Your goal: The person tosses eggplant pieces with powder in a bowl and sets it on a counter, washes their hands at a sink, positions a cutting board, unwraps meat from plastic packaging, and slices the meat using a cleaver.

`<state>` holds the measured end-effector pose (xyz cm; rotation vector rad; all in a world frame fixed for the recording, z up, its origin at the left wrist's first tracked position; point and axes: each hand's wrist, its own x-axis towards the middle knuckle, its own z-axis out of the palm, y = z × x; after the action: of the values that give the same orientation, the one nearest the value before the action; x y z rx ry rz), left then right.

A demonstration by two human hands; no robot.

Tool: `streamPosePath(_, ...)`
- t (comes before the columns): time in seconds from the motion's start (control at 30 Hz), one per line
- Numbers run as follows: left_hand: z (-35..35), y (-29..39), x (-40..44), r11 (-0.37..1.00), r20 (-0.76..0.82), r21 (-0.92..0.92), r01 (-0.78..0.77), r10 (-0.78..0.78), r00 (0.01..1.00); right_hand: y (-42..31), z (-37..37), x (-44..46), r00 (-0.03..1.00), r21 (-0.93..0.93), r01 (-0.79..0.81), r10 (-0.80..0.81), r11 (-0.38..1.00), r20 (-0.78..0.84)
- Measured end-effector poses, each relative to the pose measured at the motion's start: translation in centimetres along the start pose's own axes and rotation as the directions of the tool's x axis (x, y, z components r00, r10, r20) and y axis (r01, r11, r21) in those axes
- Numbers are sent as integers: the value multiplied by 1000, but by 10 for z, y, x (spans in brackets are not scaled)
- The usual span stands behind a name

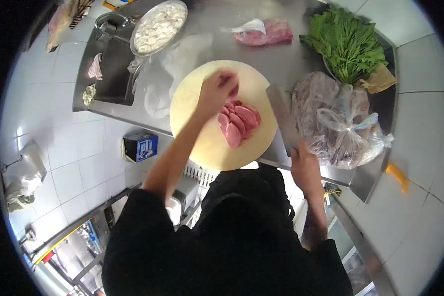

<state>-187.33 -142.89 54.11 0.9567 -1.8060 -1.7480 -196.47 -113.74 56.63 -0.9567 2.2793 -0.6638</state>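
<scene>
My left hand is over the far part of a round, pale yellow cutting board, closed on a dark red piece of meat. Motion blurs the fingers and the meat a little. Just nearer to me on the board lies a pile of pink meat slices, overlapping one another. Off the board's right side, my right hand grips the handle of a cleaver. Its broad blade points away from me, between the board and a clear plastic bag.
Tied clear plastic bags with brownish contents sit at the right, below leafy greens. A packet of meat lies at the back. A bowl of whitish pieces stands by the sink on the steel counter.
</scene>
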Motion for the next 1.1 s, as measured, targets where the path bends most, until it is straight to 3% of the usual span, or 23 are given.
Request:
streamPosePath(0.03, -3, -7, -31, 999, -95, -38, 26, -30, 995, -11, 6, 3, 1000, -128, 20, -20, 992, -1)
streamPosePath(0.1, -3, -47, -77, 982, -145, 182, 58, -32, 989, -33, 19, -1, 999, -235, 39, -42, 971, -8)
streamPosePath(0.13, -4, -62, -90, 985, -139, 166, 43, -20, 990, -44, 25, -5, 998, -321, 39, -19, 946, 66)
streamPosePath(0.17, -4, -74, -98, 852, -99, 478, -215, 295, 950, -55, 30, -8, 991, -404, 42, 14, 914, 135)
streamPosePath(0.2, -5, -74, -101, 562, 33, 719, -409, 560, 828, -69, 33, -16, 988, -415, 15, 50, 910, 145)
streamPosePath(0.33, -2, -80, -87, 699, -71, 623, -350, 496, 865, -83, 43, -48, 983, -299, -42, 92, 953, 157)
streamPosePath(0.4, -4, -84, -76, 327, 287, 787, -522, 556, 781, -84, 45, -59, 989, -237, -75, 102, 968, 103)
streamPosePath(0.5, 2, -86, -69, 357, 350, 758, -546, 484, 802, -71, 57, -68, 979, -111, -194, 186, 975, -78)
streamPosePath(0.57, 3, -85, -67, 362, 343, 739, -569, 525, 779, -66, 59, -69, 943, -68, -271, 251, 960, -219)
streamPosePath(0.6, 1, -77, -69, 361, 394, 733, -576, 464, 793, -66, 57, -68, 936, -11, -219, 207, 976, -284)
streamPosePath(0.63, -1, -73, -71, 361, 442, 730, -581, 399, 803, -71, 49, -68, 932, -7, -225, 213, 974, -292)
streamPosePath(0.73, -13, -79, -80, 410, 463, 677, -611, 408, 787, -70, 40, -60, 923, 62, -302, 308, 951, -232)
streamPosePath(0.87, -27, -82, -104, 415, 474, 679, -606, 383, 793, -85, 26, -56, 945, 95, -210, 227, 973, -236)
streamPosePath(0.97, -23, -81, -105, 289, 402, 760, -582, 494, 771, -85, 27, -51, 952, 122, -88, 120, 989, -281)
streamPosePath(1.03, -21, -83, -103, 335, 369, 733, -592, 536, 760, -83, 27, -42, 966, 80, 73, -50, 994, -255)
streamPosePath(1.1, -25, -85, -101, 365, 309, 732, -575, 573, 759, -80, 31, -26, 982, 149, 47, -18, 988, -187)
